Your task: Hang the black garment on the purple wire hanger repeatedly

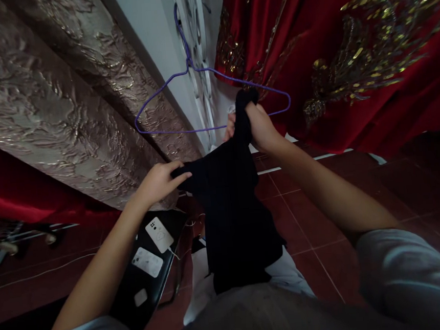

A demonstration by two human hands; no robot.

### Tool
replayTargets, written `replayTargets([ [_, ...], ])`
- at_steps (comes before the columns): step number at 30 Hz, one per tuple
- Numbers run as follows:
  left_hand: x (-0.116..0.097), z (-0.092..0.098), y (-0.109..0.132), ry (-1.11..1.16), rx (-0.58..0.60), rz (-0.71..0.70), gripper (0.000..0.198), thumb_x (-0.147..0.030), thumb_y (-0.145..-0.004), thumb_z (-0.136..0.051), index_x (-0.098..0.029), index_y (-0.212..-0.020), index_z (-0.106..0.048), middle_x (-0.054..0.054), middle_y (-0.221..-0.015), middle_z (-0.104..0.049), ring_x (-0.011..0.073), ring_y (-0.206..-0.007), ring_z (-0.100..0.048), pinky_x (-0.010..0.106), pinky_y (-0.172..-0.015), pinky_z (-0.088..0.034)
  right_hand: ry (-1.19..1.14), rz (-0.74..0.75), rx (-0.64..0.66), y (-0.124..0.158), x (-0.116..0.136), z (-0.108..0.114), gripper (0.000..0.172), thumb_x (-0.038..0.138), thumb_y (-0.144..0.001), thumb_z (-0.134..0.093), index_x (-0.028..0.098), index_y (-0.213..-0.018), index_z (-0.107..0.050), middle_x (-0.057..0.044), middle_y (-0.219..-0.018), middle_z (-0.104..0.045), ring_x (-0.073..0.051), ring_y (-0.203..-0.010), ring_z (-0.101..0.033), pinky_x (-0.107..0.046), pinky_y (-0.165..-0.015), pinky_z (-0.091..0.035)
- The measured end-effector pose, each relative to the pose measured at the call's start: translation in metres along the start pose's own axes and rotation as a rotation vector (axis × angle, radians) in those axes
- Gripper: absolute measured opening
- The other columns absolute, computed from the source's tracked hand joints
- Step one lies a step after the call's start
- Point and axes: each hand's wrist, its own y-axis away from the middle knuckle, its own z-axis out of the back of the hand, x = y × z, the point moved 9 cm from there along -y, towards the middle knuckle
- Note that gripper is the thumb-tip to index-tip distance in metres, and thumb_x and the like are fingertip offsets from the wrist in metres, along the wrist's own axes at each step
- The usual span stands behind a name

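A black garment hangs down in front of me, held by both hands. My right hand is closed around its bunched top end, right at the lower bar of a purple wire hanger. The hanger hangs by its hook from a white fixture on the wall. My left hand pinches the garment's left edge at mid height, fingers closed on the cloth. The garment's lower part drapes toward my lap.
Red fabric with gold embroidery hangs at the right. A beige embossed curtain fills the left. Below my left arm a black surface carries two white phones, one on a cable. The floor is dark red tile.
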Motion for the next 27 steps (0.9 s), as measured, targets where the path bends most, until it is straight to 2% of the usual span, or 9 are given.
replayTargets([
  [3,0.018,0.015,0.005,-0.125,-0.022,0.046,0.039,-0.054,-0.102,-0.051,-0.018,-0.095,-0.066,0.004,-0.079,-0.069,0.02,-0.068,-0.065,0.03,-0.067,-0.043,0.015,0.039,-0.126,-0.011,-0.009,0.017,0.062,0.082,-0.093,-0.038,0.023,-0.082,-0.056,-0.006,-0.072,-0.057,-0.023,-0.076,-0.064,-0.04,-0.07,-0.057],
  [6,0.021,0.037,0.009,-0.231,-0.095,0.048,0.035,-0.049,-0.102,-0.047,-0.02,-0.098,-0.065,0.006,-0.086,-0.07,0.0243,-0.08,-0.067,0.034,-0.077,-0.047,0.107,0.174,-0.228,-0.012,0.002,0.021,0.043,0.061,-0.098,-0.049,0.022,-0.08,-0.054,-0.005,-0.081,-0.058,-0.022,-0.087,-0.062,-0.041,-0.081,-0.058],
  [10,0.024,0.053,0.016,-0.301,-0.176,0.055,0.027,-0.039,-0.102,-0.04,-0.02,-0.102,-0.059,0.008,-0.097,-0.069,0.0284,-0.096,-0.066,0.043,-0.094,-0.05,0.117,0.247,-0.186,-0.01,0.01,0.009,0.029,0.046,-0.099,-0.052,0.022,-0.083,-0.057,-0.004,-0.086,-0.06,-0.021,-0.093,-0.062,-0.041,-0.089,-0.057],
  [14,0.034,0.038,0.025,-0.308,-0.113,0.03,0.026,-0.037,-0.103,-0.034,-0.02,-0.099,-0.053,0.008,-0.093,-0.065,0.0286,-0.095,-0.064,0.049,-0.103,-0.048,0.035,0.25,-0.24,-0.009,0.003,0.023,0.03,0.048,-0.1,-0.051,0.023,-0.088,-0.06,-0.005,-0.092,-0.065,-0.023,-0.1,-0.065,-0.043,-0.09,-0.058],
  [18,0.039,0.022,0.037,-0.293,-0.056,-0.008,0.027,-0.04,-0.104,-0.035,-0.021,-0.091,-0.049,0.005,-0.082,-0.059,0.0258,-0.087,-0.063,0.049,-0.11,-0.045,0.033,0.237,-0.338,-0.005,-0.001,0.04,0.035,0.055,-0.102,-0.047,0.024,-0.093,-0.062,-0.005,-0.094,-0.066,-0.024,-0.102,-0.066,-0.044,-0.089,-0.059],
  [20,0.038,0.022,0.041,-0.319,-0.055,-0.036,0.028,-0.042,-0.104,-0.038,-0.021,-0.089,-0.049,0.004,-0.081,-0.058,0.0251,-0.087,-0.063,0.049,-0.115,-0.041,0.027,0.212,-0.308,-0.006,-0.002,0.036,0.036,0.055,-0.103,-0.045,0.025,-0.097,-0.062,-0.005,-0.093,-0.066,-0.024,-0.101,-0.067,-0.044,-0.088,-0.06],
  [23,0.042,0.025,0.041,-0.378,-0.042,-0.052,0.027,-0.044,-0.1,-0.045,-0.02,-0.089,-0.053,0.006,-0.087,-0.062,0.0266,-0.092,-0.064,0.053,-0.118,-0.037,0.033,0.193,-0.171,-0.01,-0.001,0.012,0.027,0.047,-0.102,-0.048,0.024,-0.102,-0.063,-0.004,-0.096,-0.069,-0.023,-0.101,-0.068,-0.043,-0.092,-0.059],
  [27,0.058,0.022,0.037,-0.351,0.04,-0.028,0.022,-0.038,-0.092,-0.049,-0.019,-0.091,-0.059,0.011,-0.098,-0.067,0.0305,-0.099,-0.064,0.051,-0.103,-0.047,0.149,0.244,-0.008,-0.007,0.002,-0.022,0.012,0.026,-0.091,-0.059,0.022,-0.098,-0.068,-0.006,-0.107,-0.072,-0.024,-0.11,-0.066,-0.044,-0.108,-0.051],
])
